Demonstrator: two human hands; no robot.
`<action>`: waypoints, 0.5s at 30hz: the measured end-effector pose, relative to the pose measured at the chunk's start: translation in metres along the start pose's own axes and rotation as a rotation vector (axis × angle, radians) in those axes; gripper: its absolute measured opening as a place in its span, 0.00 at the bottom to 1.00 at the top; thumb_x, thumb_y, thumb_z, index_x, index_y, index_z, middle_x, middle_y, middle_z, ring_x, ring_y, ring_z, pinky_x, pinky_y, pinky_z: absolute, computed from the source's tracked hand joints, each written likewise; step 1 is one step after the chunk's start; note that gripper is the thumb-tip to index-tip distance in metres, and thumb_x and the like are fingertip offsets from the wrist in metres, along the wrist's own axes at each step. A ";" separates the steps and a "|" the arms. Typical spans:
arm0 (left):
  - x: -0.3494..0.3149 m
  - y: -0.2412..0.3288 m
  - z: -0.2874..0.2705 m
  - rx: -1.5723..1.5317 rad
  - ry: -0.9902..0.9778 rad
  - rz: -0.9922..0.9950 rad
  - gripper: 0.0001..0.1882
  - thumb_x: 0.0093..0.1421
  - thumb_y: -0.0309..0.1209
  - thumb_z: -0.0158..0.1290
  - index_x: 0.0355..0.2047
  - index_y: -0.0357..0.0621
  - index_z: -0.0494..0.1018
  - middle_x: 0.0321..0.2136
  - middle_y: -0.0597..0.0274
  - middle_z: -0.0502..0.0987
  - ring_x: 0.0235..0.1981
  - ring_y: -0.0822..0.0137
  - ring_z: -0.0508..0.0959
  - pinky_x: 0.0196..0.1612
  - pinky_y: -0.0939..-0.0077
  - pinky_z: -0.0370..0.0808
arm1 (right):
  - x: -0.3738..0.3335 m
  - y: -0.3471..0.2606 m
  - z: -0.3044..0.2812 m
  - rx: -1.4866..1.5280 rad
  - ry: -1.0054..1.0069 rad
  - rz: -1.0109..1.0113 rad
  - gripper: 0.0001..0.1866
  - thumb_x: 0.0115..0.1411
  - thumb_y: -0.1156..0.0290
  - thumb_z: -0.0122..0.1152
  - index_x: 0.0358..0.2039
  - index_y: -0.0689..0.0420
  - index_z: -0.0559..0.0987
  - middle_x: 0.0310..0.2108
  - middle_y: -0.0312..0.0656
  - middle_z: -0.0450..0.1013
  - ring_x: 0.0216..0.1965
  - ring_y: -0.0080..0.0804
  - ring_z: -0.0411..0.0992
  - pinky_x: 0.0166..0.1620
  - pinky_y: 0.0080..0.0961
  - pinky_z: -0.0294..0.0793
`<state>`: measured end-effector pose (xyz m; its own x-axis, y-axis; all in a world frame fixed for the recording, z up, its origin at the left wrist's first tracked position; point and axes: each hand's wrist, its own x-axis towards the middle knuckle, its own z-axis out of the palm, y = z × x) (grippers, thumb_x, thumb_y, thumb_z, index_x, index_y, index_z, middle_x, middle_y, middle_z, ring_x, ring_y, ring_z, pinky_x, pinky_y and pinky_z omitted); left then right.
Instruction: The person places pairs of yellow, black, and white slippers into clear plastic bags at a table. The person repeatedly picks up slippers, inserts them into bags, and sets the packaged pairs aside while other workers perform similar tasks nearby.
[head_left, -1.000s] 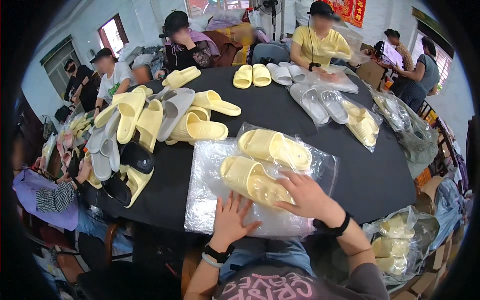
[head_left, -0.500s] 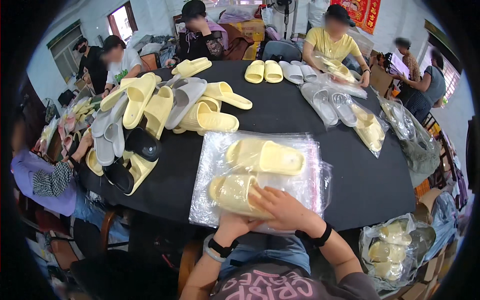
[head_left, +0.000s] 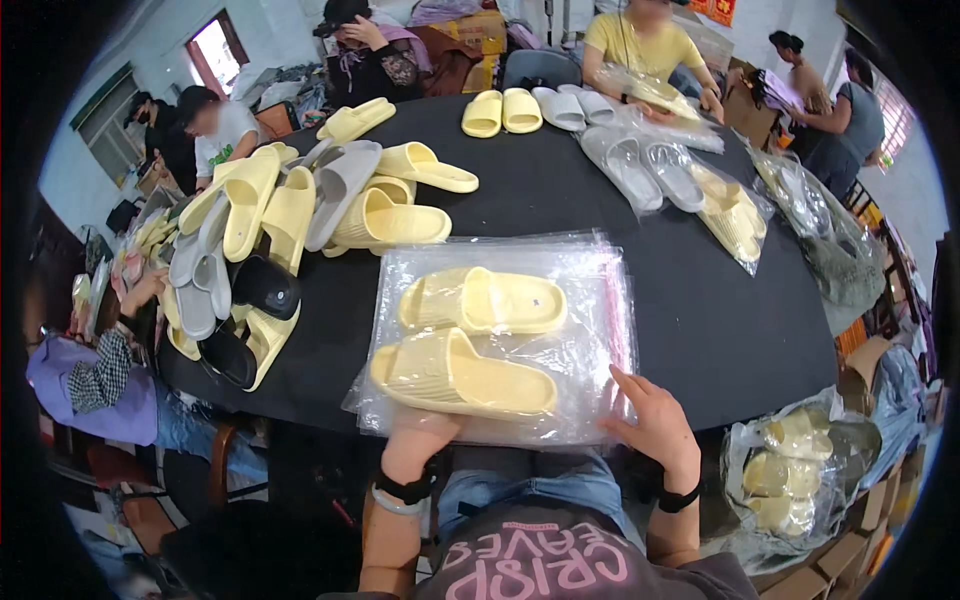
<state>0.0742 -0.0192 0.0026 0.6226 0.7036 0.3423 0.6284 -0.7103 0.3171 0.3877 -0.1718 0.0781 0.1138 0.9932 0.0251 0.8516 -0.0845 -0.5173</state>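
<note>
Two pale yellow slippers, a far slipper [head_left: 490,300] and a near slipper [head_left: 465,380], lie side by side with their toe ends to the left. They rest on a stack of clear plastic bags [head_left: 585,350]; clear film seems to cover part of them. My left hand [head_left: 420,435] is at the stack's near left edge, just below the near slipper, its fingers hidden by slipper and plastic. At the near right corner of the bags, by a pink seal strip, my right hand [head_left: 650,420] has fingers and thumb apart, holding nothing visible.
A heap of yellow, grey and black slippers [head_left: 345,195] covers the left of the black table [head_left: 700,320]. Bagged grey slippers [head_left: 620,165] lie at the far right. A bag of yellow slippers [head_left: 790,470] sits low right. Several people work around, one in a yellow shirt [head_left: 640,50].
My right hand has left the near slipper and moved right to the bag's edge, opening. The near slipper now lies uncovered by hands. The whole view has shifted slightly.
</note>
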 end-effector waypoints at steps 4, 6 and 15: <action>-0.003 0.002 -0.042 0.041 -0.189 -0.252 0.24 0.55 0.38 0.58 0.52 0.46 0.75 0.52 0.53 0.76 0.58 0.51 0.72 0.61 0.54 0.66 | -0.013 0.017 0.018 0.007 0.102 -0.079 0.30 0.49 0.61 0.71 0.52 0.59 0.77 0.42 0.47 0.79 0.36 0.45 0.77 0.41 0.37 0.76; -0.022 -0.014 -0.053 0.301 -0.172 -0.320 0.26 0.57 0.37 0.59 0.56 0.45 0.73 0.59 0.51 0.70 0.64 0.49 0.64 0.66 0.50 0.57 | -0.013 0.015 0.020 0.019 0.155 -0.134 0.28 0.49 0.61 0.71 0.49 0.60 0.78 0.40 0.47 0.80 0.35 0.44 0.78 0.39 0.37 0.76; -0.083 -0.057 -0.071 0.258 0.141 -0.662 0.21 0.66 0.32 0.50 0.59 0.43 0.70 0.62 0.47 0.66 0.67 0.50 0.61 0.68 0.52 0.53 | -0.009 0.005 0.023 -0.069 0.366 -0.091 0.21 0.55 0.54 0.67 0.41 0.57 0.82 0.38 0.43 0.79 0.38 0.39 0.76 0.46 0.35 0.68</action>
<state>-0.0462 -0.0386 0.0194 0.0179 0.9636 0.2668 0.9537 -0.0966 0.2848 0.3792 -0.1790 0.0553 0.2010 0.9036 0.3784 0.8978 -0.0154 -0.4402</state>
